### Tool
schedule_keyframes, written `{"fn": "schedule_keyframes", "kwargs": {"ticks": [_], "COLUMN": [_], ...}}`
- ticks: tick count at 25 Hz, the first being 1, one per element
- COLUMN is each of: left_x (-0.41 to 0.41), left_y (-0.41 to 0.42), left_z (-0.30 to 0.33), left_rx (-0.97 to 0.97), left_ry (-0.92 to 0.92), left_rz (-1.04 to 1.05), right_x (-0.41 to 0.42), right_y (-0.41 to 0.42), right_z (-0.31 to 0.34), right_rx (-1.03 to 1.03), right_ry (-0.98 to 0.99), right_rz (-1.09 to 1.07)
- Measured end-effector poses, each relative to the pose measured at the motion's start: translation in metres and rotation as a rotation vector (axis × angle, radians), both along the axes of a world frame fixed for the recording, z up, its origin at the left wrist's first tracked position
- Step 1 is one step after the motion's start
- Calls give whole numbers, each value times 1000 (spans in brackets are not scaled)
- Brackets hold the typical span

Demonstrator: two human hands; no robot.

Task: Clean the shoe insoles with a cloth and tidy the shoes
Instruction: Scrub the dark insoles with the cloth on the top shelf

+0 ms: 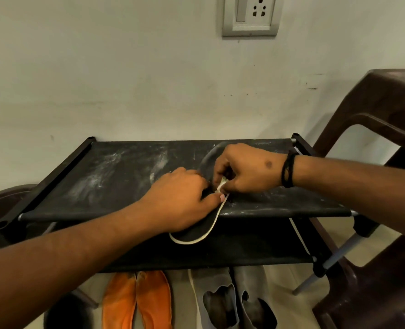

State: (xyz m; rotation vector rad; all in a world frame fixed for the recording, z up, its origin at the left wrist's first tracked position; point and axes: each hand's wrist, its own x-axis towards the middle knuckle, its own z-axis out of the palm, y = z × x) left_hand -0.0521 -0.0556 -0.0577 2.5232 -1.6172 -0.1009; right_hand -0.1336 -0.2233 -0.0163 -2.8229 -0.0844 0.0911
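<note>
While dark cream-edged shoe (197, 230) sits on dusty black fabric rack shelf (116, 176): both hands, left hand (184, 198), right hand (244, 169), pinching something pale, unidentifiable. Tidying step, probably; next needs steady pull.

head cam; looks forward and down; close over shoe rack (116, 167); wall (101, 79) behind

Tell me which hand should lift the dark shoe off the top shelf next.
Left, probably. The left hand already lies over the dark shoe near its overhanging end, while the right hand pinches the white lace.
</note>
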Motion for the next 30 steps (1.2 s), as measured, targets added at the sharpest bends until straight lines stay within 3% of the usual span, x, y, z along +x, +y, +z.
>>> {"fn": "schedule_keyframes", "kwargs": {"ticks": [3,6,13,18,20,24,30], "left_x": [1,-4,-4,-4,-4,-3,-3], "left_y": [-1,0,1,-2,-1,0,-3], "left_z": [-2,0,-4,-6,-6,-8,-7], "left_rx": [69,93,83,68,68,51,50], "left_ry": [-48,-88,-149,-176,-185,-194,-186], "left_rz": [13,-19,-44,-49,-55,-71,-72], "right_x": [6,13,8,25,25,12,30], "right_y": [-7,-20,3,-26,-25,-8,-41], "right_z": [-10,-11,-7,-16,-15,-16,-19], "right_rx": [-169,-211,-80,-293,-223,133,-91], "right_ry": [-68,-67,12,-82,-104,-33,-210], "right_rz": [-25,-115,-39,-197,-199,-135,-322]}}
